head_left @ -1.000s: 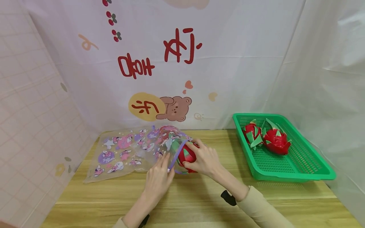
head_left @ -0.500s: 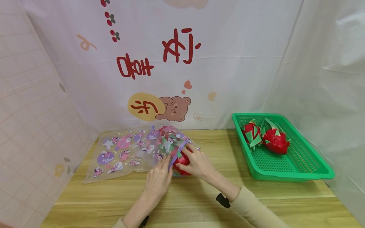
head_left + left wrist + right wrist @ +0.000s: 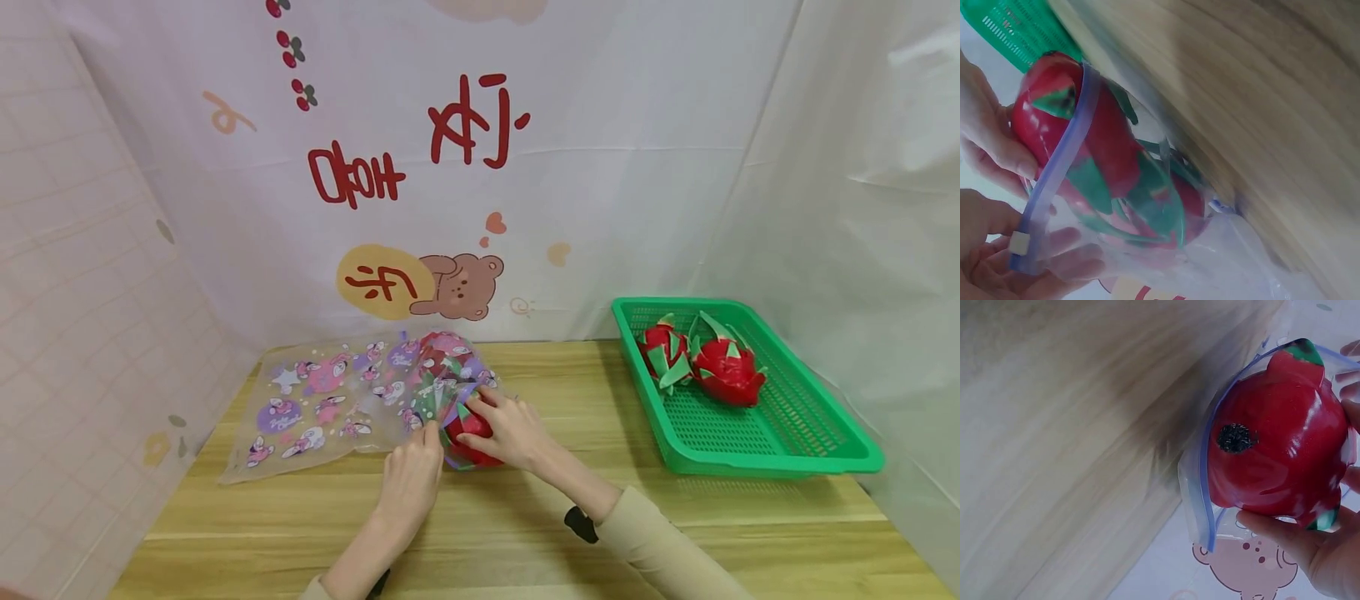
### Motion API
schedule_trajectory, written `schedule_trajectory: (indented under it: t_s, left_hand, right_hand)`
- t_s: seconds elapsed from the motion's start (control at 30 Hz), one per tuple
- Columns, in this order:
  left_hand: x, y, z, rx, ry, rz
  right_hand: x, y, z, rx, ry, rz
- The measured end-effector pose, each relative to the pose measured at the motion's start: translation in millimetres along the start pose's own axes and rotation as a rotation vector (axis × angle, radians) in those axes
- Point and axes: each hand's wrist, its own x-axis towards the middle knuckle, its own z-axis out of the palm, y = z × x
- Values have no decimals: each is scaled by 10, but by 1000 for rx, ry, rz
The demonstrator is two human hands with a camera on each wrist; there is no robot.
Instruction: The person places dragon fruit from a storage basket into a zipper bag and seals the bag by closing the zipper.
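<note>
A clear zip bag (image 3: 330, 408) with pink and purple cartoon prints lies on the table, its purple-edged mouth toward the right. My left hand (image 3: 411, 471) holds the bag's mouth edge, near the white slider (image 3: 1019, 244); its fingers show through the film in the left wrist view. My right hand (image 3: 510, 429) grips a red dragon fruit (image 3: 1285, 444) with green tips, part of it inside the mouth. The fruit's dark round end faces outward in the right wrist view. Deeper in the bag lies another dragon fruit (image 3: 442, 350), seen through the plastic.
At the right stands a green plastic basket (image 3: 757, 460) with two dragon fruits (image 3: 727, 375) in its far left part. A printed white cloth wall (image 3: 600, 167) rises behind the wooden table (image 3: 480, 542), and more sheeting closes both sides.
The right hand has moved left with the dragon fruit, bringing it farther into the bag's mouth. The left hand's fingers have curled more tightly on the bag's edge.
</note>
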Motion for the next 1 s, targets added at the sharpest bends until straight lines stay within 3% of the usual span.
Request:
schedule_trajectory:
  t_s: [0.23, 0.4, 0.6, 0.83, 1.0]
  left_hand:
    - [40, 3, 18, 73, -21, 18]
    - [58, -17, 25, 112, -24, 16]
    - [45, -47, 40, 101, 39, -16]
    - [-13, -40, 55, 95, 92, 69]
    - [-27, 0, 32, 70, 94, 42]
  right_hand:
    - [-40, 10, 17, -62, 4, -46]
    - [-42, 6, 14, -47, 5, -49]
    - [-26, -14, 4, -31, -8, -56]
    - [29, -54, 13, -35, 13, -19]
    - [85, -44, -6, -16, 52, 8]
